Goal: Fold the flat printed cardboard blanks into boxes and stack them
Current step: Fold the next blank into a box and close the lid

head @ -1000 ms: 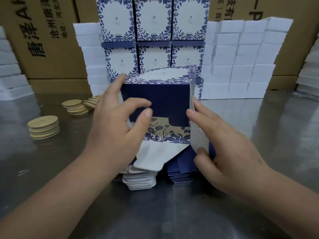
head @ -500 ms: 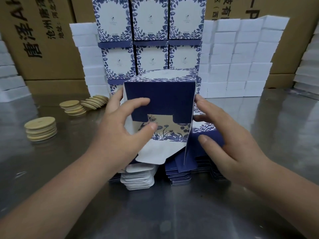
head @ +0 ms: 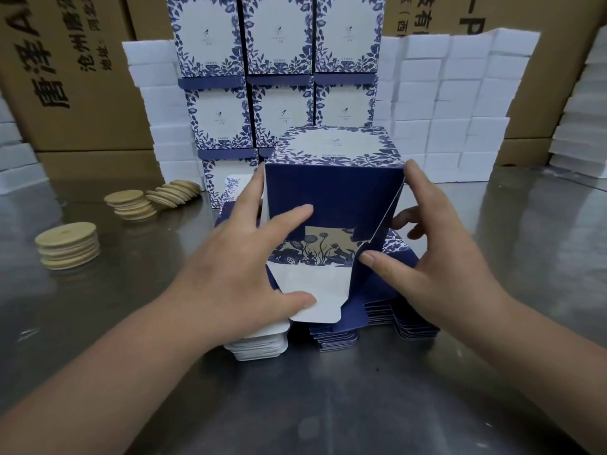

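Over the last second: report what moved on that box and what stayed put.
The side flap swung inward across the box's open end. The right hand moved round the box's side, thumb pressing that flap. The left hand's thumb dropped onto the white flap. The flat blanks underneath and stacked boxes behind stayed put.

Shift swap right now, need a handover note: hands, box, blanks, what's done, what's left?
Left hand: fingers straight against the half-formed box, one finger on its navy upper flap, thumb on the white lower flap.
Right hand: grips the box's right side, thumb on the navy side flap.
Box is held above the flat blanks on the steel table.
Done: box squared up; finished boxes stacked in columns behind.
Left: close this end's flaps, stack the box, fold the remaining blanks.
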